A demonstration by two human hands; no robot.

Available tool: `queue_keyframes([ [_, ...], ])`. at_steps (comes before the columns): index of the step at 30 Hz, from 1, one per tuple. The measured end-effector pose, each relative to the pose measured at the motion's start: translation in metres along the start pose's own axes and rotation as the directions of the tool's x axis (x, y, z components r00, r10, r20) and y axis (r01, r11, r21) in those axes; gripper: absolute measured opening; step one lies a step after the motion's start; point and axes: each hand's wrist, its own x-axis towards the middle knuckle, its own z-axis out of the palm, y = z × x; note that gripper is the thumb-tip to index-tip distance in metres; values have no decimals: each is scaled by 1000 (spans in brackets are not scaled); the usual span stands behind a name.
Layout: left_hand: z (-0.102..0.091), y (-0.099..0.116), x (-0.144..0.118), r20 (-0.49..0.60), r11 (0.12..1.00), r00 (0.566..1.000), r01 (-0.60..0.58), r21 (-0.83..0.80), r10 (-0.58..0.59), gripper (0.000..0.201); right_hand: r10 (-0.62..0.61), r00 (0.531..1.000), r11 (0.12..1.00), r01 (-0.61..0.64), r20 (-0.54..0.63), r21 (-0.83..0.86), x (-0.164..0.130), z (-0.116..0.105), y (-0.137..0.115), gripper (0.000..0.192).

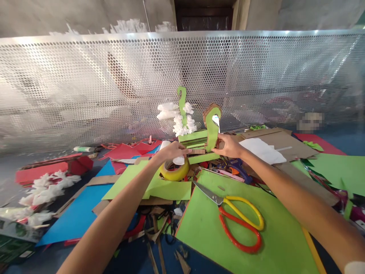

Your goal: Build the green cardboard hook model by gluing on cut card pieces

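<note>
1. Green sheet flat at front, scissors parked on it within reach.
2. Green model upright mid-table, steadied from both sides.
3. Right hand pinching its curved piece.
4. Left hand closed on white tissue (above tape roll), fingertips at its base.

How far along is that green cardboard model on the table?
It looks partly built. One green curved upright already stands trimmed with white paper tufts. In hand: the left hand and right hand press on the green cardboard model, by the second upright, which bears almost no tufts. Loose tufts, scissors and a tape roll suggest work remains.
</note>
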Motion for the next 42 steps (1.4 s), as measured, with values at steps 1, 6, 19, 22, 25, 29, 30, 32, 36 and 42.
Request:
queue_keyframes([
  [1,0,3,-2,18,1000,1000,-3,15,2,60,-2,1000,1000,2,11,-16,0,-1,-2,17],
  [6,0,13,-8,84,995,996,18,94,-26,61,-6,999,998,9,42,-69,0,-2,-8,14],
  [19,8,9,-4,56,991,998,-19,136,11,60,-108,984,986,124,142,-108,4,0,-12,20],
  [22,12,3,0,33,996,999,-41,84,39,60,-85,977,993,98,196,-58,4,2,-11,21],
  [25,14,-2,2,18,998,999,-49,47,48,58,-52,981,997,62,189,-43,2,5,-10,23],
  [29,14,-2,2,31,997,998,-58,56,56,55,-74,987,992,88,143,-89,2,11,-8,19],
  [30,13,-1,1,32,997,998,-58,59,56,55,-82,988,991,95,132,-98,2,14,-7,18],
  [32,13,0,0,33,997,998,-55,61,53,54,-73,992,990,85,102,-112,3,19,-7,16],
  [36,10,4,-2,18,995,998,-54,85,52,52,-14,1000,993,15,10,-120,5,26,-6,17],
  [42,-1,12,-8,-3,983,998,-59,171,60,40,-10,1000,997,13,27,-80,5,27,-1,15],
])
